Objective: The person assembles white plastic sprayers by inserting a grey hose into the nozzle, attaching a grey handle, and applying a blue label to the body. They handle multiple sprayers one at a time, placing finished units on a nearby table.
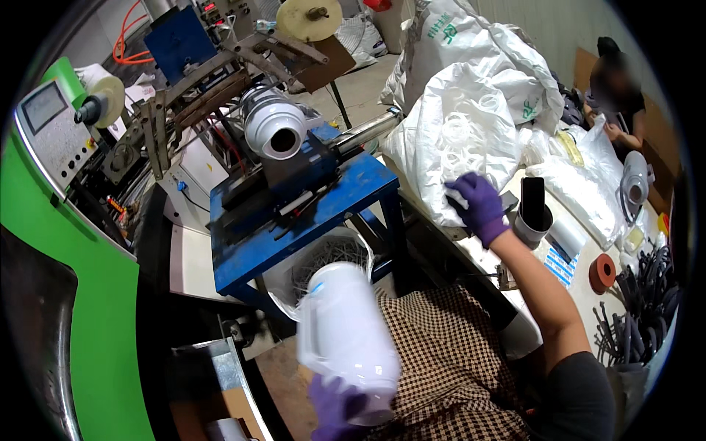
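Note:
My left hand (334, 406), in a purple glove, grips the bottom of a white plastic jug (346, 334) with a side handle, held over my checked apron. My right hand (478, 204), also gloved in purple, reaches forward and presses on a large clear plastic bag of white rings (456, 140) lying on the table. I cannot tell whether its fingers hold anything from the bag.
A blue machine stand (294, 213) carries another white jug (273, 126) on its side. A green machine housing (88, 294) fills the left. A black cylinder (532, 213), an orange tape roll (601, 273) and black handles (640, 309) lie right. Another person (618, 103) sits far right.

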`<move>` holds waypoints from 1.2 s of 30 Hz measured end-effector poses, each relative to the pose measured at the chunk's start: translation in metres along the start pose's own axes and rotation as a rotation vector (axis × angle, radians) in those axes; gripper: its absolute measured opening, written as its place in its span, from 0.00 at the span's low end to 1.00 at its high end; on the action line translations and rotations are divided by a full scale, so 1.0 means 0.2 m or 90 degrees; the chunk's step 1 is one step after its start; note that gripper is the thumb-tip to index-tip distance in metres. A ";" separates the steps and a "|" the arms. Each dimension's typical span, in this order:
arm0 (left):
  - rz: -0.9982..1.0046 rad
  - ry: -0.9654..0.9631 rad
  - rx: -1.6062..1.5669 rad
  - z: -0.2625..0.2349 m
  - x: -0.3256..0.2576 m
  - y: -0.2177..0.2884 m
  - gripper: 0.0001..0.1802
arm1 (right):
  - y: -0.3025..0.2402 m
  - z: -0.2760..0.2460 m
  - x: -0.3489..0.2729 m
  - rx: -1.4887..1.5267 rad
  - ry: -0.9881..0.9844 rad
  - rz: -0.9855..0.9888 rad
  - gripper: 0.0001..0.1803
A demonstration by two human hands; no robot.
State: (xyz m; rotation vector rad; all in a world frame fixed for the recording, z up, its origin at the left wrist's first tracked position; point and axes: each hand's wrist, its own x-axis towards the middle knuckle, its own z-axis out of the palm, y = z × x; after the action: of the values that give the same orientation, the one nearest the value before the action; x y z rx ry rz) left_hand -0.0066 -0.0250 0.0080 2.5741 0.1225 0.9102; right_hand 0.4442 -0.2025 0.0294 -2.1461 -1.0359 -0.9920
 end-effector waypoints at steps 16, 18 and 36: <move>-0.087 0.022 0.050 0.02 -0.01 -0.02 0.36 | 0.38 0.07 0.25 0.139 0.034 -0.030 0.12; -0.093 0.036 0.068 0.05 0.00 -0.07 0.37 | 0.04 -0.09 0.16 0.214 -0.023 -0.045 0.14; -0.035 0.002 0.020 0.19 0.23 -0.03 0.33 | -1.27 -0.30 -0.51 0.405 -0.533 -0.128 0.08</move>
State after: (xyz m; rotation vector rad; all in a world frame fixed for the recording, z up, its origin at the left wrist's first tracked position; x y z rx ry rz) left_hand 0.0531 -0.0224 0.0046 2.5847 0.2082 0.8993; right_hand 0.1685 -0.1485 0.0216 -1.9028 -1.6816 0.2437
